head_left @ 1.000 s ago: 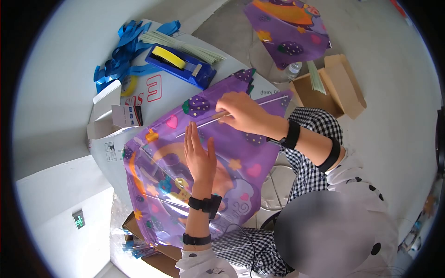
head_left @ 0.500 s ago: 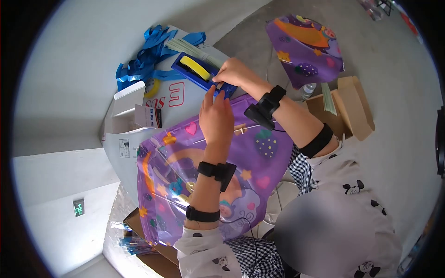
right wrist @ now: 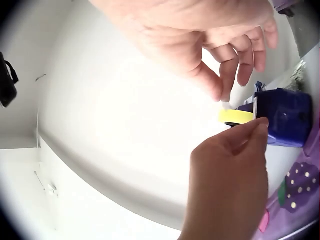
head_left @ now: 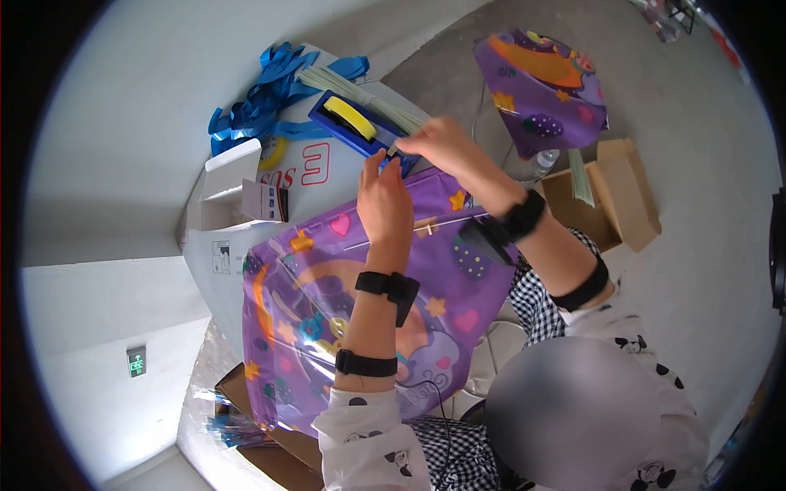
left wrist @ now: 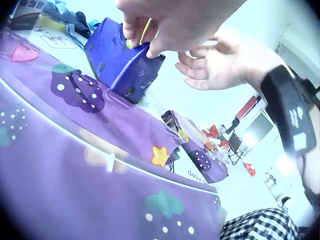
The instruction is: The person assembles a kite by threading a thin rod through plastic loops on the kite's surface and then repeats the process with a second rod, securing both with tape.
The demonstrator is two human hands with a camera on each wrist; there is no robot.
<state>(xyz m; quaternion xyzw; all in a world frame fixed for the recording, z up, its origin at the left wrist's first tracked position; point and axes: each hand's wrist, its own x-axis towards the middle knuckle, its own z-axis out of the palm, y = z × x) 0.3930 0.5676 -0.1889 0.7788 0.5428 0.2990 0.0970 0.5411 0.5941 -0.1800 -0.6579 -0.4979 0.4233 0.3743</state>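
Observation:
My left hand [head_left: 385,209] grips the front end of a blue tape dispenser [left wrist: 117,55] with thumb and fingertips, beside its cutting edge. Inside the dispenser sits a yellow-cored roll [head_left: 350,114]. Just above that end is my right hand [head_left: 458,151], its thumb and forefinger pinching a small whitish, see-through piece of tape [right wrist: 225,105]; its other fingers are loosely bent. Below both hands a purple printed plastic sheet [head_left: 458,303] covers the near part of the table. A thin white rod [head_left: 377,237] lies across the sheet, with a small white crosspiece on it.
Behind the dispenser lie a bundle of pale sticks [head_left: 368,98] and blue ribbons [head_left: 278,90]. An opened white box [head_left: 229,209] stands at the left. To the right are another purple sheet [head_left: 540,94], a bottle [head_left: 544,159] and an open cardboard box [head_left: 630,196].
Both hands left the rod on the sheet and reached forward to the dispenser. Over the last half second the right hand drew back slightly from its cutting end, while the left stayed there.

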